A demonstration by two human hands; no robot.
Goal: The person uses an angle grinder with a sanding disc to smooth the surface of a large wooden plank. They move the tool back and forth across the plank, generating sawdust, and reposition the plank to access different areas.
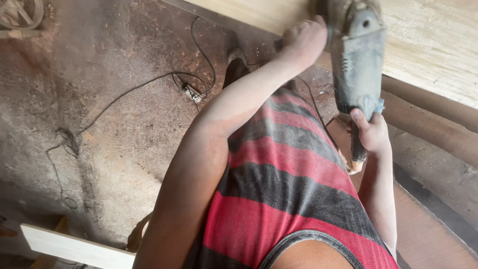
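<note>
A dusty grey power sander or grinder (357, 55) rests on a pale wooden board (428, 40) at the top right. My left hand (303, 39) is closed on the tool's side handle near its head. At the tool's rear end, my right hand (371, 132) grips the body. Both arms are coated in fine dust. My red and grey striped sleeveless shirt (289, 184) fills the lower middle of the view.
A black power cord (149, 82) with a plug connector (191, 93) snakes over the sawdust-covered floor (99, 124) at left. A light wooden plank (74, 247) lies at bottom left. Brown boards (428, 119) run beneath the pale board at right.
</note>
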